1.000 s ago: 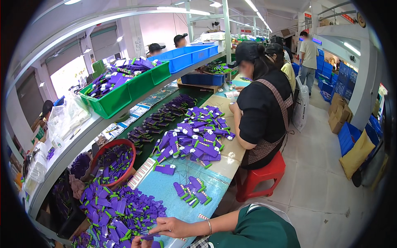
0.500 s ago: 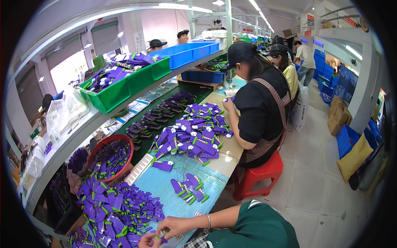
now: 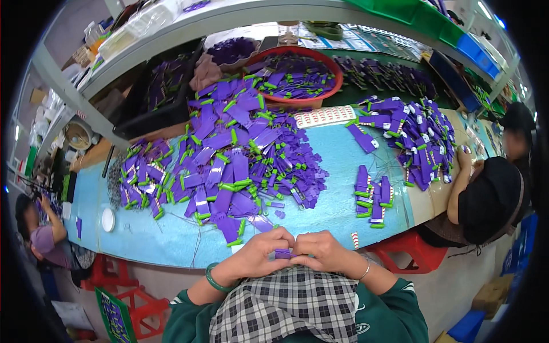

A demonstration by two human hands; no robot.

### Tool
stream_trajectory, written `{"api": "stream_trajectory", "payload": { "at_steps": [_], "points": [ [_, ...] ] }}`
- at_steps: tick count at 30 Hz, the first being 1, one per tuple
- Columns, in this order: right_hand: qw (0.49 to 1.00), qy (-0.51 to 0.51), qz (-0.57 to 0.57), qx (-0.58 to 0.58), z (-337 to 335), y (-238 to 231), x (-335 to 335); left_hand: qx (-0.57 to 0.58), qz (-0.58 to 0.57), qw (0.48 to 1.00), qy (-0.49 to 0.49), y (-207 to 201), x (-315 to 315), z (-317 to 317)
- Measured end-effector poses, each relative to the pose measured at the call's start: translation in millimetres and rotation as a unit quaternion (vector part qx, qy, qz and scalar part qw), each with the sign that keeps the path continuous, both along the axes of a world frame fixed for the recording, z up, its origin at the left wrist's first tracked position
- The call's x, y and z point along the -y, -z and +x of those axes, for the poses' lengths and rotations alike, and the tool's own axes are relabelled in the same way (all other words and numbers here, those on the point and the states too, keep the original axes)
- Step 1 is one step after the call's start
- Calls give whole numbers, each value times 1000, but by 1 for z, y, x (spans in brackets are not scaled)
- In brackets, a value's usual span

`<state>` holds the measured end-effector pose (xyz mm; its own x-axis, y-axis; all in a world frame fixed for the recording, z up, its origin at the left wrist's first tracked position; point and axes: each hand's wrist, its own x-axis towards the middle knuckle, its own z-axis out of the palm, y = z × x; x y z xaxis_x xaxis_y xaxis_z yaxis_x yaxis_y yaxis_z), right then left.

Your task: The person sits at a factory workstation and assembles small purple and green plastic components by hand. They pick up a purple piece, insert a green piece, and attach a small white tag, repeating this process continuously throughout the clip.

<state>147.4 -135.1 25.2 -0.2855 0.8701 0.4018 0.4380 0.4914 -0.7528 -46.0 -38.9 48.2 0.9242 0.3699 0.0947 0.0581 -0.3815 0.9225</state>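
Observation:
At the table's near edge, above a checked black-and-white apron, my two hands meet. My left hand point(image 3: 260, 251) and my right hand point(image 3: 321, 250) both pinch a small purple piece point(image 3: 283, 253), one at each end; the fingers cover much of it. Just beyond them rises a big heap of flat purple pieces with green ends point(image 3: 234, 163). To the right of the heap, a small group of purple-and-green pieces point(image 3: 374, 194) lies in a row. A short red-and-white striped strip point(image 3: 355, 240) rests beside my right hand.
A red basin point(image 3: 337, 74) of purple pieces stands behind the heap, near a sheet of striped stickers point(image 3: 325, 116). Another pile of purple pieces point(image 3: 426, 143) lies before a co-worker point(image 3: 486, 191) at right. A white round lid point(image 3: 108, 219) sits at left. An overhead shelf point(image 3: 229, 26) spans the back.
My view has swung from the right side to straight over the table. Both hands now show fully, with the purple piece between them.

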Motion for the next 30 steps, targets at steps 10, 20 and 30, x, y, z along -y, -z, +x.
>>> {"api": "stream_trajectory", "payload": {
  "at_steps": [10,20,30],
  "points": [
    [922,304,-6,238,53,36,-42,149,-174,910,-346,0,-31,-19],
    [953,266,-144,-31,50,44,-37,124,-211,918,-313,34,-22,0],
    [956,203,-168,-130,3,3,-23,-15,4,992,-121,45,3,27]
  ]
}}
